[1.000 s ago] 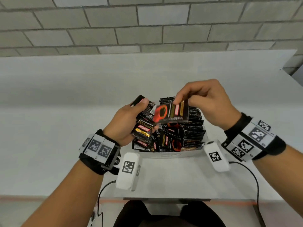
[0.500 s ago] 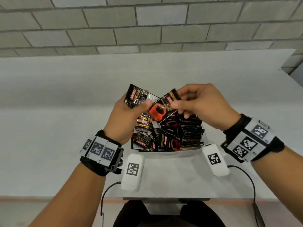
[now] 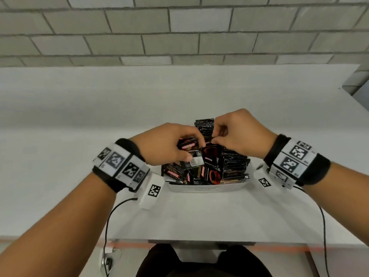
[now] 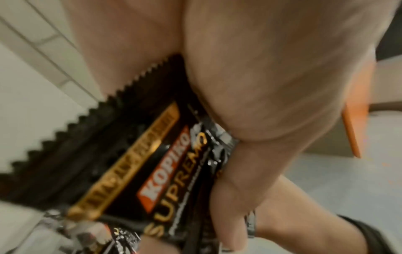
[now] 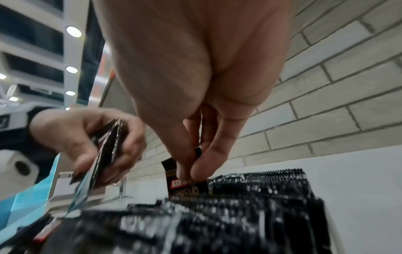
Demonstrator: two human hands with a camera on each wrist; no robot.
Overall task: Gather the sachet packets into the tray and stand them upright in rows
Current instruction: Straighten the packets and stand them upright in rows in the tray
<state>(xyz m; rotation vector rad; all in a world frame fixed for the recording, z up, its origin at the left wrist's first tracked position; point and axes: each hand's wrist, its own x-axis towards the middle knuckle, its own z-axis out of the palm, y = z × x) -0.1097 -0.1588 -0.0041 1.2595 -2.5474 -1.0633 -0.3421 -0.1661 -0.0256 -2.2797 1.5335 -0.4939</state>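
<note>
A white tray [image 3: 207, 189] on the table holds many black sachet packets. A row of upright sachets [image 3: 234, 163] fills its right side; loose sachets [image 3: 179, 173] lie jumbled at its left. My left hand [image 3: 169, 144] grips a small stack of sachets [image 4: 152, 171] above the jumble. My right hand [image 3: 237, 134] pinches the top edge of one sachet [image 5: 185, 184] standing at the left end of the upright row [image 5: 261, 189]. In the right wrist view the left hand [image 5: 87, 137] and its held sachets [image 5: 106, 146] appear at left.
The white table [image 3: 79, 116] runs back to a grey brick wall [image 3: 179, 27]. White tagged camera pods [image 3: 151, 190] hang under both wrists, with black cables [image 3: 111, 212] trailing to the near table edge. The person's dark lap [image 3: 199, 262] is below.
Both hands came down from above the tray. The right hand lowered its sachet into the upright row; the left hand dropped its stack closer to the jumbled packets.
</note>
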